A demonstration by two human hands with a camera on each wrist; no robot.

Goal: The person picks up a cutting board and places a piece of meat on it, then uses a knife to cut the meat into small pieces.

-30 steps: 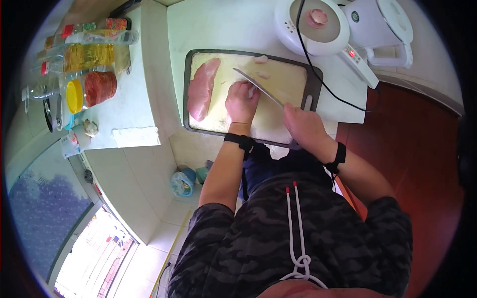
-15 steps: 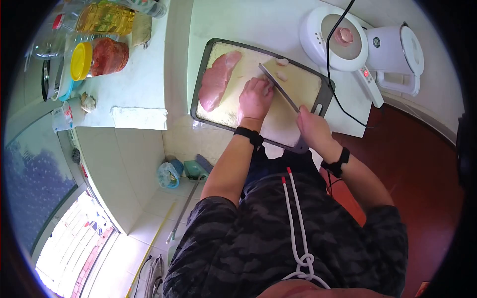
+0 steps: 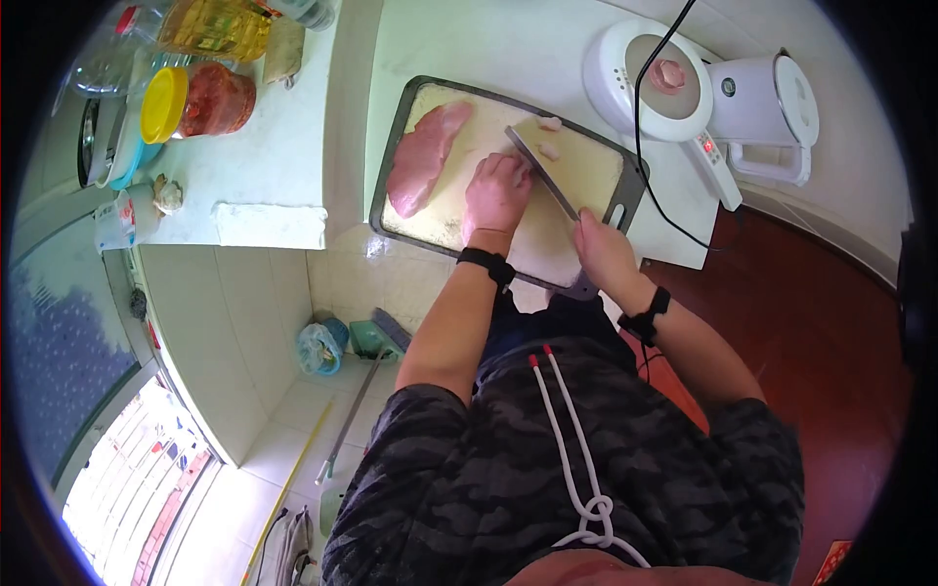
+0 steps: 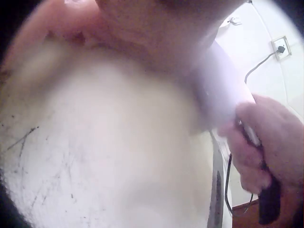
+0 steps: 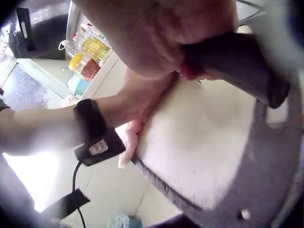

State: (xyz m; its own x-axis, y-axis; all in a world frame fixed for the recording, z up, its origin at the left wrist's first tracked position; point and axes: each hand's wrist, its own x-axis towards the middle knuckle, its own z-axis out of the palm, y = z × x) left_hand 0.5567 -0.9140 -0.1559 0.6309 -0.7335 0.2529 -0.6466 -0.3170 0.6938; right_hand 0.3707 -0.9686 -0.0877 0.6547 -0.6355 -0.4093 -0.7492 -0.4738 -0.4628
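Note:
A cutting board with a dark rim and pale surface bears a large slab of raw meat on its left. My left hand presses down mid-board, fingers curled over a small pale piece of meat that they mostly hide. Right beside those fingertips lies the blade of a kitchen knife. My right hand grips its black handle; the broad blade shows in the left wrist view. Two small cut pieces of meat lie beyond the blade.
A round white appliance and a white kettle stand at the back right. A black cord hangs over the board's right corner. On the left ledge are a yellow-lidded jar and an oil bottle.
The head view has shifted, so the board appears farther right and more tilted than a second ago. Both hands stay at the same part of the board, with the knife beside the left fingers.

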